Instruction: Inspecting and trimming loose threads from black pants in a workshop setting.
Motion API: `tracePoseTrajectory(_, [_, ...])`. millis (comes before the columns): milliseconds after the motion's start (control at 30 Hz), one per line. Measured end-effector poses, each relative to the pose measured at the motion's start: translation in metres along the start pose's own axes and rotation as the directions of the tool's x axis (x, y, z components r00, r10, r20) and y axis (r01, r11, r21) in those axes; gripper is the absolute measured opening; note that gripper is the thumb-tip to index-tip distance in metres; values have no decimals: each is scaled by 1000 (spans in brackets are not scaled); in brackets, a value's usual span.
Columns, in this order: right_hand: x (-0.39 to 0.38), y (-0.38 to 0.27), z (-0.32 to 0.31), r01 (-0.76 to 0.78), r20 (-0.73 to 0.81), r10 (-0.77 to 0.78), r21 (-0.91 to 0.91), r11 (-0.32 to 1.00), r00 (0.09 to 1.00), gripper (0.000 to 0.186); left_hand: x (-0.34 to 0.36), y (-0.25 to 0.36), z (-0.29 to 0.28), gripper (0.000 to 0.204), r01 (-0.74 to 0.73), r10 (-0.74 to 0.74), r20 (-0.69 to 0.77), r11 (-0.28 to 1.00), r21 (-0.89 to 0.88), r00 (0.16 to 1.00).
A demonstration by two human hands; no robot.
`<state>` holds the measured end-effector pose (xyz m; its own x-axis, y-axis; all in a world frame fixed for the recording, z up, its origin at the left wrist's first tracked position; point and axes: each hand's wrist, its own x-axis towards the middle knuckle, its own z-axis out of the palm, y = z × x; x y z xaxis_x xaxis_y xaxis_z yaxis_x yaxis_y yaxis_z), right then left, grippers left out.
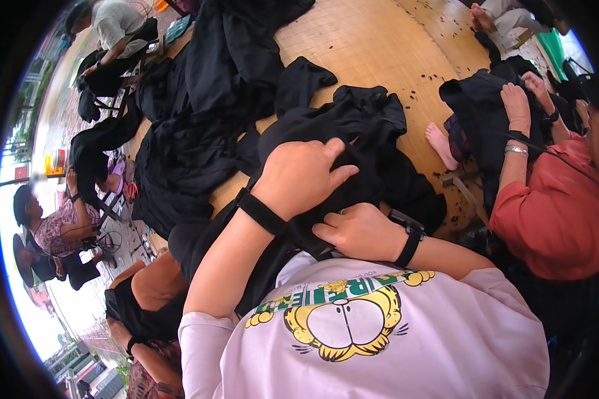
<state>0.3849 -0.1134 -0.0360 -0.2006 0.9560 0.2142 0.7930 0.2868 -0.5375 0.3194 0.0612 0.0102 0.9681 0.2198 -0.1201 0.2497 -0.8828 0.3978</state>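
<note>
Black cloth [379, 149] lies bunched over my lap and spreads away in front of me. My left hand [299, 176] is closed on the cloth, with its thumb and forefinger toward the right. A small pointed tip shows just beyond that forefinger; what it belongs to is unclear. Nearer my body, my right hand [363, 233] is curled with thumb and forefinger pinched at the cloth. A thin, light sliver shows below its fingers, too small to name. Both wrists wear black bands.
Large heaps of black cloth [206, 100] cover much of the tan floor mat [366, 40], which has dark scraps scattered on it. A person in a red top [552, 193] sits close on my right, handling black cloth. Other seated people are along the left, one close by.
</note>
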Motion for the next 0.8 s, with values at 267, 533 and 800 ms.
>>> tracePoseTrajectory(267, [-5,2,-3,-44,-9,44,57,997,999,34,-33,-31,5,21,290,-481,-15,553,-781,876])
tracePoseTrajectory(533, [-15,-2,-23,-189,-295,328,414,890,897,42,-48,-51,15,46,144,-371,107,72,-987,922])
tracePoseTrajectory(800, [-33,28,-36,-549,-413,668,381,744,619,29,-51,-48,18,65,86,-355,74,18,-996,932])
